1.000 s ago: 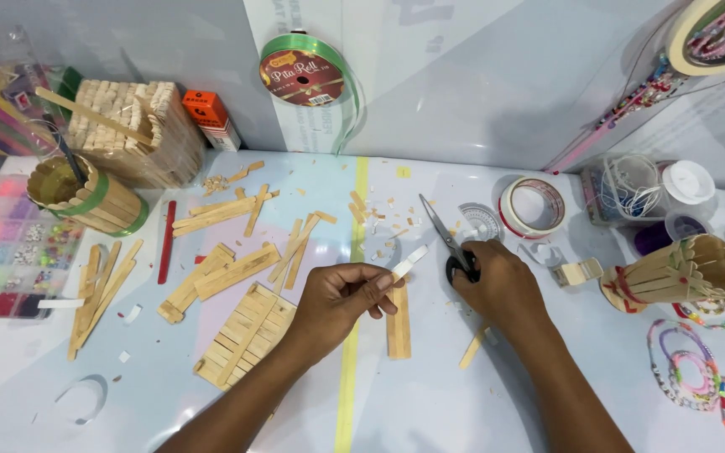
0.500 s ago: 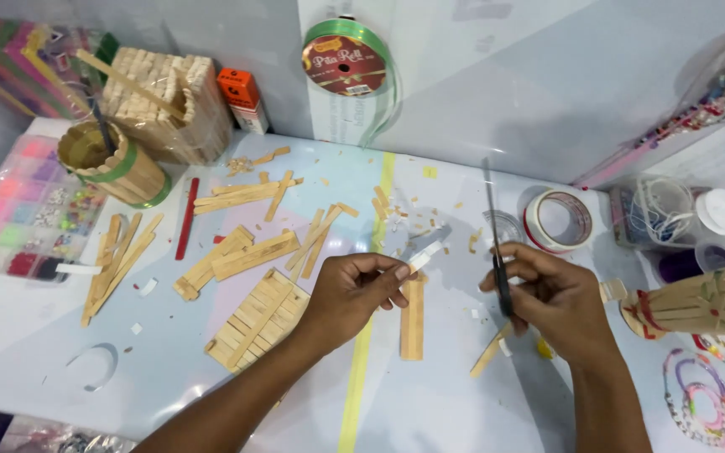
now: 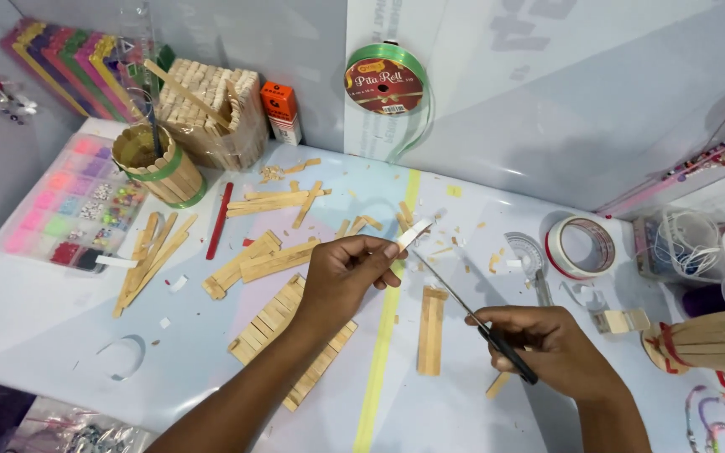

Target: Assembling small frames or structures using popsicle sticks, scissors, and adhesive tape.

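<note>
Hands come first, low in our view: our right hand is clenched around the dark handles of slim metal scissors, whose thin blades slant up and left toward the other hand. Our left hand pinches a small, flat, pale strip between thumb and fingertips, so that grip is closed on it; the strip sticks out up and to the right of the fingers, just above the scissor tip, though we cannot tell if they touch. Between the hands, a glued pair of flat wooden sticks lies on the glossy white table, beside a yellow-green stripe. Under our left forearm sits a ribbed panel of joined sticks. Farther off we see loose sticks and chips, a round stick-walled cup, a roll of clear tape, and, at the wall, a green ribbon spool.
</note>
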